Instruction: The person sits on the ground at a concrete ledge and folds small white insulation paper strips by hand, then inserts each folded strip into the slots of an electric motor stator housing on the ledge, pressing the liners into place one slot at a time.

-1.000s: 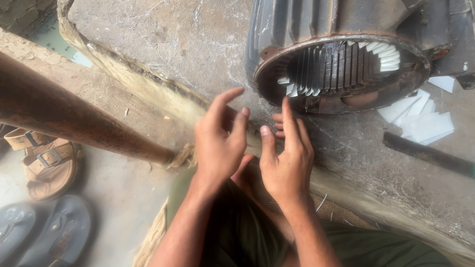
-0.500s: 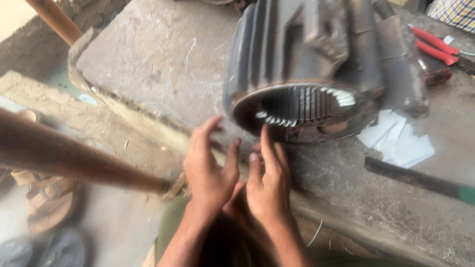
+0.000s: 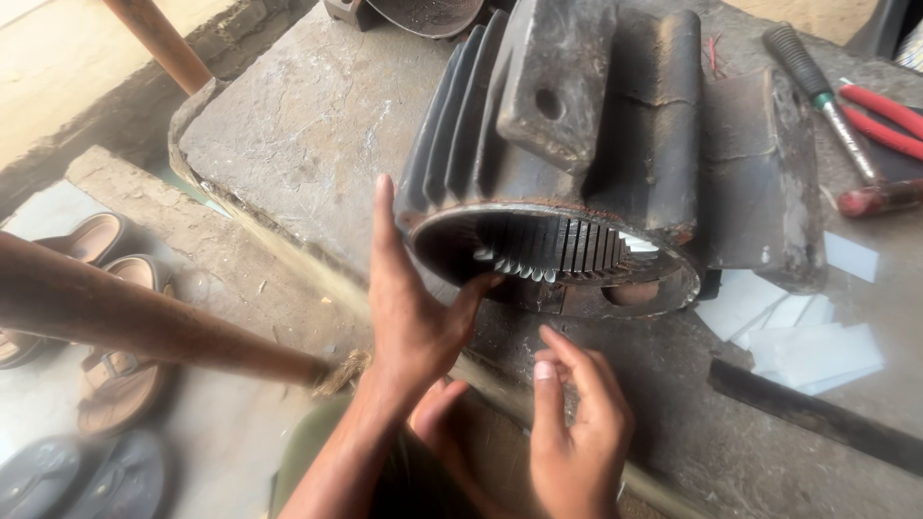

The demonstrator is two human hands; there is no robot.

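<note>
The motor housing (image 3: 586,163), a dark finned cast-metal body with a slotted stator core visible inside its open end, lies on its side on the stone slab (image 3: 308,125), with the open end toward the person.

**Hand state**
- Left hand (image 3: 413,308): open and spread. The fingers lie flat against the left side of the rusty rim (image 3: 663,298); the thumb hooks just inside the opening. It grips nothing closed.
- Right hand (image 3: 577,423): open, fingers loosely extended, just below the rim and apart from it. It holds nothing.

**Handling assessment**
1. The housing appears heavy and fully rigid; expect it to resist sliding on the rough slab and to roll on its curved side if pushed off-centre.
2. The rim looks corroded and possibly sharp. The thin slot teeth and the pale insulation strips inside them are likely the fragile part; keep fingertips off them.
3. The best holds are judged to be the outer rim, the cooling fins (image 3: 452,115) and the flat mounting foot (image 3: 558,77) on top, using 2 hands on opposite sides.

**Surroundings**
White paper strips (image 3: 817,351) lie to the right of the housing. A screwdriver (image 3: 817,96) and red-handled pliers (image 3: 885,111) lie well apart behind it. A wooden pole (image 3: 135,327) crosses at lower left, above sandals (image 3: 106,384) on the floor.
</note>
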